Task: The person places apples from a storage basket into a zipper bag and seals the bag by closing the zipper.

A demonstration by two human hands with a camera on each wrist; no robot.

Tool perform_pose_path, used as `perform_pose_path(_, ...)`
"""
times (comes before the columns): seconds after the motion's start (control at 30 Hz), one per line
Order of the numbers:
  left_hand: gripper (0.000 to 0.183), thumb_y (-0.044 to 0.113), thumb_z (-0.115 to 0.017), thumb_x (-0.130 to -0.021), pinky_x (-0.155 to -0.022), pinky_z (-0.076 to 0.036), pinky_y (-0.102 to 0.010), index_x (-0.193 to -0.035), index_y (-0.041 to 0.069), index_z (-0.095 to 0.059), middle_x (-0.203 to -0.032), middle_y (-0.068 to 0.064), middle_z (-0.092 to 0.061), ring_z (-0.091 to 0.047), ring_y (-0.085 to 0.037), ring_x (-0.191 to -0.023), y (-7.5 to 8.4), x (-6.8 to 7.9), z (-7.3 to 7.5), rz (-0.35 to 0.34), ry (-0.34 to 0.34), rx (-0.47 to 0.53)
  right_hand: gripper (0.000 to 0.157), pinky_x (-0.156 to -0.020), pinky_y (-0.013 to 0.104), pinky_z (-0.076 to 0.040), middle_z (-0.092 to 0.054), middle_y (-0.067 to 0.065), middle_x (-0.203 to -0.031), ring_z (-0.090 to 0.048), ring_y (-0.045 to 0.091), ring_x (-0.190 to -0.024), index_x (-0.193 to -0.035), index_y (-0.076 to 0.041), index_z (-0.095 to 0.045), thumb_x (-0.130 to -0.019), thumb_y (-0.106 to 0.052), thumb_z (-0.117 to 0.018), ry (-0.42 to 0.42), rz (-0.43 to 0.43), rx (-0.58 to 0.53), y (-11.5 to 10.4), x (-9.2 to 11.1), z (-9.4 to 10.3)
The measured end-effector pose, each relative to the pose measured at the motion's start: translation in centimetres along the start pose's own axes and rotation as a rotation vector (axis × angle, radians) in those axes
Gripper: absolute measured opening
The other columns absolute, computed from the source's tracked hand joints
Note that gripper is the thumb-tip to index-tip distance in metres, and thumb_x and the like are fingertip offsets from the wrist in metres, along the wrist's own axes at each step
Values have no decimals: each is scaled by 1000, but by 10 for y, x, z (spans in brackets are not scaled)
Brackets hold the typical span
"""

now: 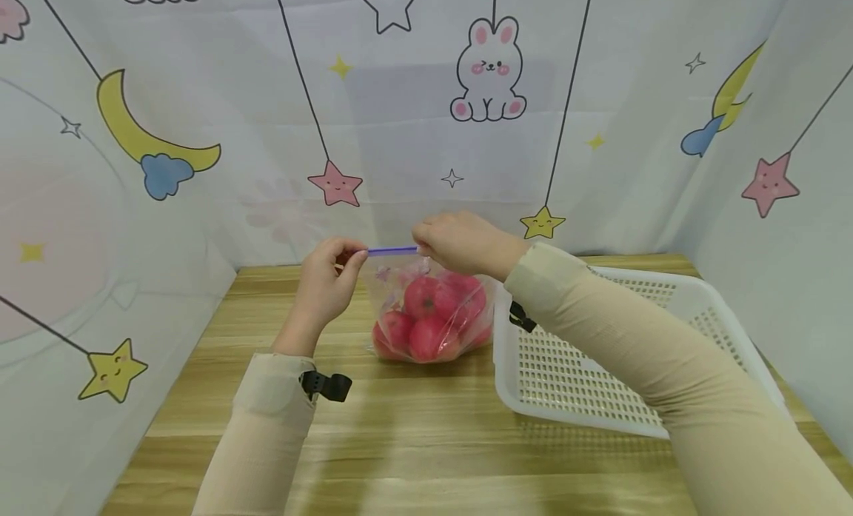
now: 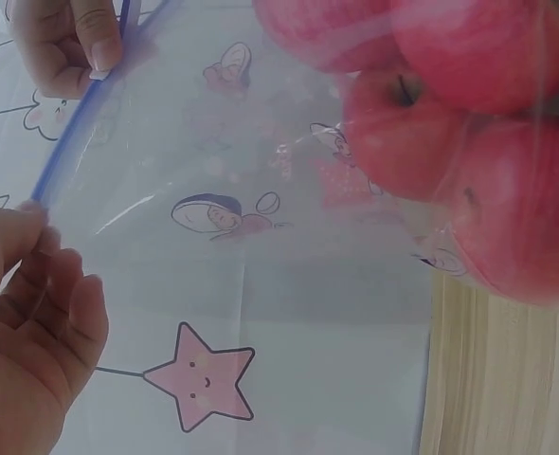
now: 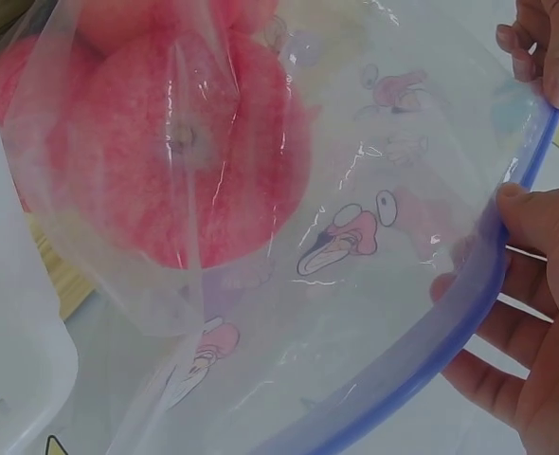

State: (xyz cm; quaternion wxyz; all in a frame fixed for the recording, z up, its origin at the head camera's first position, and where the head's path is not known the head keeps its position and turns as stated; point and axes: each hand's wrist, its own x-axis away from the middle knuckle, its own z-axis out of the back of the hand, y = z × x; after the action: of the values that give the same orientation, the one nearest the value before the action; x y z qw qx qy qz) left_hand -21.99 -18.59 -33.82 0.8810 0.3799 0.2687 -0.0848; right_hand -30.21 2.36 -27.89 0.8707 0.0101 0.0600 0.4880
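Observation:
A clear zip bag [image 1: 381, 275] with a blue-purple zip strip [image 1: 392, 250] along its top stands upright on the table. Several red apples [image 1: 433, 338] fill its lower part. My left hand [image 1: 328, 283] pinches the strip's left end between thumb and fingers. Farther right along the strip, my right hand [image 1: 463, 242] grips the bag's top edge. In the left wrist view a small white slider [image 2: 99, 74] shows at the right hand's thumb tip. The right wrist view has the right thumb [image 3: 526, 213] on the strip, with fingers behind the film.
To the right of the bag stands a white perforated basket [image 1: 503, 375], under my right forearm. The wooden table [image 1: 413, 434] reaches back to a white curtain [image 1: 453, 153] printed with stars, moons and a rabbit. Curtain cloth also hangs at both sides.

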Motion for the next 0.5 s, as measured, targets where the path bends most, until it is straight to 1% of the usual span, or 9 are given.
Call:
perform_pose_path(0.2, 16, 13, -56, -95, -66, -45, -30, -98, 1, -64, -92, -14, -61, -55, -23, -80, -3, 2, -1, -9, 9, -6, 11, -78, 37, -50, -63, 1, -90, -61, 21, -86, -92, -14, -57, -98, -21, -51, 6, 1, -3, 1, 0, 0)
perform_pose_path(0.5, 16, 13, -56, -95, -68, -46, -33, -98, 0, -64, -93, -15, -61, -56, -24, -82, -3, 4, -2, -15, -1, -16, 12, -75, 35, -49, -62, 0, -88, -59, 19, -83, -91, -14, -57, -98, -20, -51, 11, -14, -28, 3, 3, -1)
